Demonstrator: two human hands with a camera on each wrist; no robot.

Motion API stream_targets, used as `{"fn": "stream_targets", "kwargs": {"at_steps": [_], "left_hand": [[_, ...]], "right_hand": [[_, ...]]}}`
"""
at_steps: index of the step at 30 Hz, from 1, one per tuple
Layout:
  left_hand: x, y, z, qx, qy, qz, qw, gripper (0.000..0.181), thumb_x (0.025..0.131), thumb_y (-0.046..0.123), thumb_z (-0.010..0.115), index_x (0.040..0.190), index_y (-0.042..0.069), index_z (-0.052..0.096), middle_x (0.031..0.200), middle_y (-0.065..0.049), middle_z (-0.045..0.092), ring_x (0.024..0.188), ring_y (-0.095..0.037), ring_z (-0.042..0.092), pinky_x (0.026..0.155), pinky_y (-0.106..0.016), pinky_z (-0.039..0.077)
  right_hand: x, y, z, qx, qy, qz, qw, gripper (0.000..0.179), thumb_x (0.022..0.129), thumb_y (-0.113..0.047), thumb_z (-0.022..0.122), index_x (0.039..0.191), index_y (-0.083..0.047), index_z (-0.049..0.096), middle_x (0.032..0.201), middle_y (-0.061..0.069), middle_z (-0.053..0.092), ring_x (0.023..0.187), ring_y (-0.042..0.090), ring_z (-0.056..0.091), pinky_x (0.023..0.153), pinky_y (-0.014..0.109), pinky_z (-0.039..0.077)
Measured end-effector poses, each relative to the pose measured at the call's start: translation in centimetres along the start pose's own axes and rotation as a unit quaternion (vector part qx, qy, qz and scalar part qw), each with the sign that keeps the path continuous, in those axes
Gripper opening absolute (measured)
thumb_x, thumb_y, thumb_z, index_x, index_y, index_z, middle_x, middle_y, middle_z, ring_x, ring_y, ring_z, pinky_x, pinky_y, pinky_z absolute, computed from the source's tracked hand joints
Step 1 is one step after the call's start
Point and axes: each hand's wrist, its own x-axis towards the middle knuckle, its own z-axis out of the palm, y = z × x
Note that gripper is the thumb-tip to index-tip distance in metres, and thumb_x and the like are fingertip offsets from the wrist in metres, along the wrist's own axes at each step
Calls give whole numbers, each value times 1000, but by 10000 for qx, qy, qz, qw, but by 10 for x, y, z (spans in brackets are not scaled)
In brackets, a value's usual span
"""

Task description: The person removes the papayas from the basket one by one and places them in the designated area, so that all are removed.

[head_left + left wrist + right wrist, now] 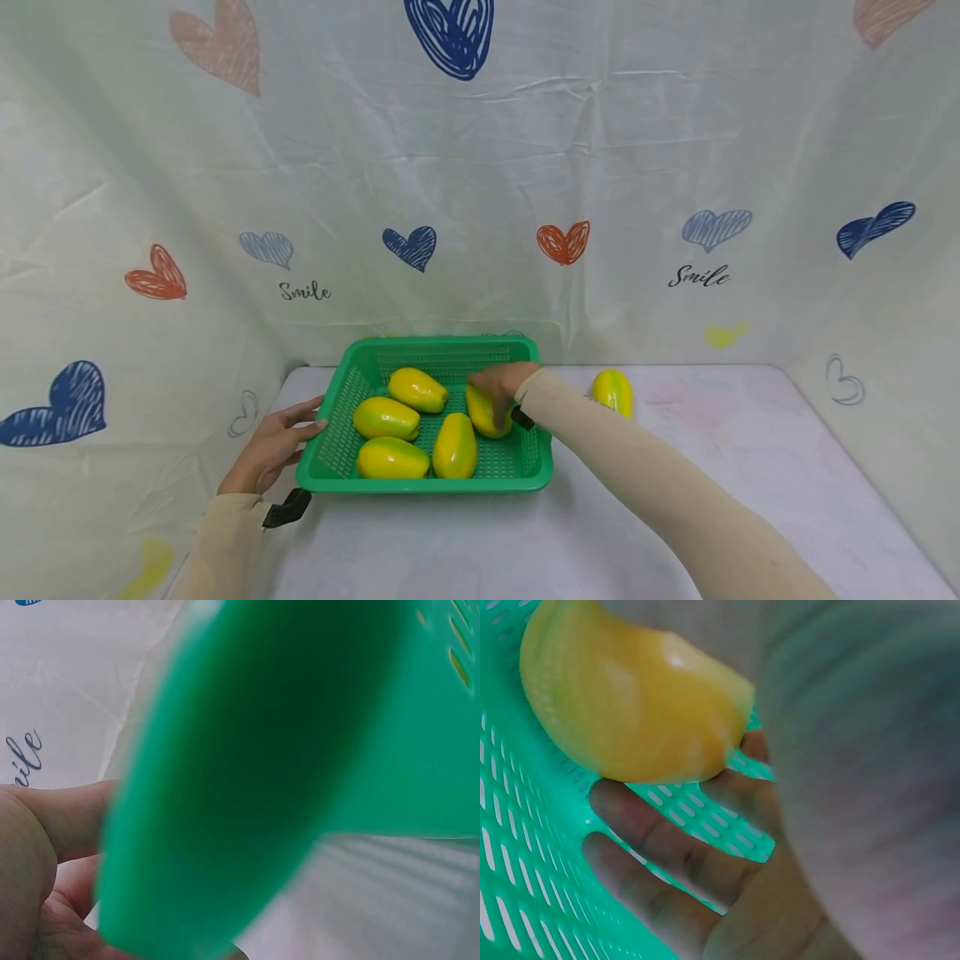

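Note:
A green plastic basket (423, 485) with slotted walls stands on the table, holding several glossy yellow-green papayas (386, 417). At its left side, my left hand (273, 443) holds the rim, thumb at the edge; in the left wrist view the blurred green rim (202, 825) hides part of the fingers. My right hand (501, 385) reaches inside at the right and grips a papaya (483, 414). In the right wrist view this papaya (637, 705) has fingers (667, 840) spread along its lower edge; a blurred sleeve covers the right side.
Another papaya (613, 392) lies on the white table (720, 467) to the right of the basket, behind the right forearm. A pale curtain (480, 167) printed with hearts hangs behind the table and along both sides.

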Motion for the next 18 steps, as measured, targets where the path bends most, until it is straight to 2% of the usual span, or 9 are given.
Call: {"fn": "stream_targets", "kwargs": {"at_steps": [10, 14, 18], "left_hand": [[2, -1, 0, -48, 31, -11, 10000, 66, 91, 32, 60, 146, 13, 29, 140, -22, 29, 100, -27, 48, 83, -38, 46], [2, -2, 0, -51, 20, -11, 10000, 66, 91, 32, 60, 146, 13, 29, 139, -22, 30, 98, -26, 50, 81, -36, 47], [1, -3, 0, -38, 16, -15, 10000, 66, 91, 32, 60, 146, 13, 29, 139, -21, 30, 98, -26, 50, 81, -37, 47]], "right_hand": [[-1, -4, 5, -216, -133, -18, 9997, 88, 68, -38, 82, 141, -30, 34, 142, -1, 33, 118, 18, 43, 91, 37, 43], [-3, -4, 8, -50, -35, -213, 9998, 89, 67, -37, 83, 142, -30, 35, 141, -1, 33, 116, 18, 43, 92, 38, 42], [-11, -2, 8, -20, 280, -462, 9985, 94, 66, -37, 83, 144, -29, 31, 143, -1, 31, 125, 24, 36, 98, 42, 38]]}}
